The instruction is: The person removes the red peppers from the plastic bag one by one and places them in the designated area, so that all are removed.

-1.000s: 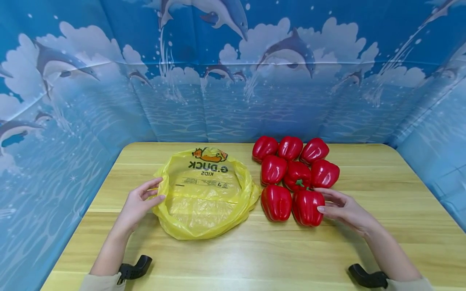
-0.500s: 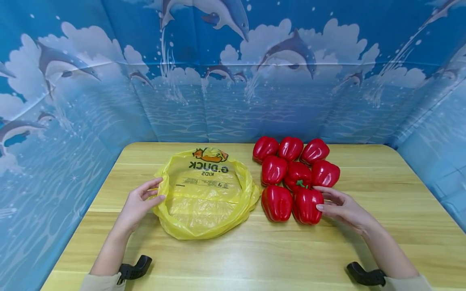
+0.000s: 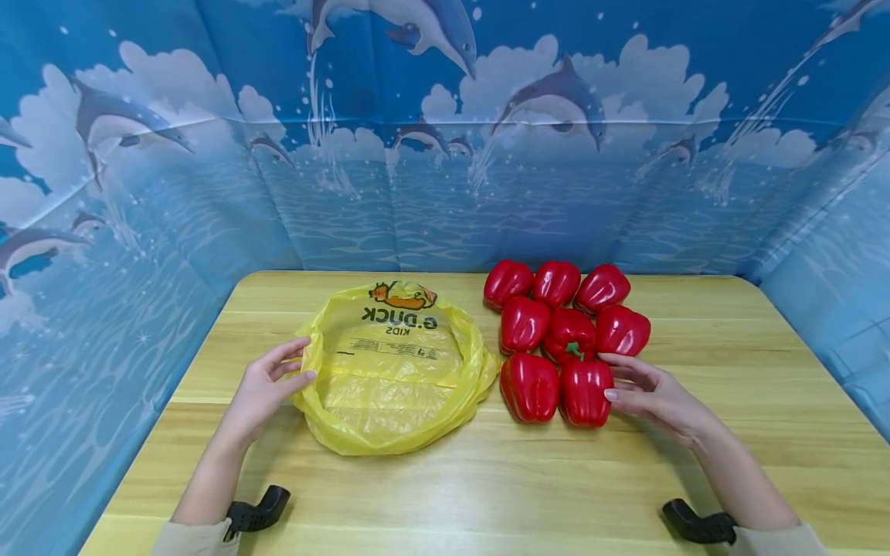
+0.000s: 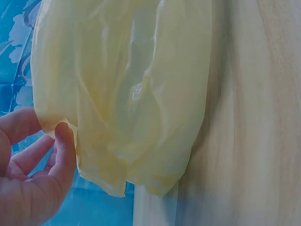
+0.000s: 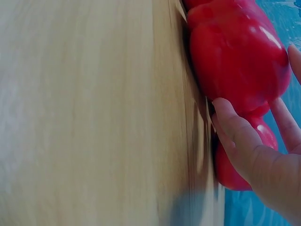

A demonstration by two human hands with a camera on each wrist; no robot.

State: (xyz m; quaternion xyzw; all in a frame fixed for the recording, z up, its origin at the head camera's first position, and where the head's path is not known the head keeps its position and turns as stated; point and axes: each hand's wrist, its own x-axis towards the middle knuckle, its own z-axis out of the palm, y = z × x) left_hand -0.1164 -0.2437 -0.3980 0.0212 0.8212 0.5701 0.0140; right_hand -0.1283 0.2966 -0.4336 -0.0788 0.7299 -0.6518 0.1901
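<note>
In the head view my left hand is at the left rim of a yellow plastic bag, whose mouth is spread wide. Thumb and fingers pinch the bag's edge; the left wrist view has the thumb in front of the plastic. On the right, my right hand touches the right side of a red bell pepper, the front right one of a cluster. Its thumb lies against the pepper's lower side, the other fingers loosely spread near the far side.
More red bell peppers sit close together right of the bag, in rows. Everything rests on a light wooden table. A blue dolphin-print cloth hangs behind the table and along its sides.
The front right bell pepper has turned a little and shifted slightly away from me, against its neighbours. My right thumb overlaps it less than before. The left hand and the bag stay put.
</note>
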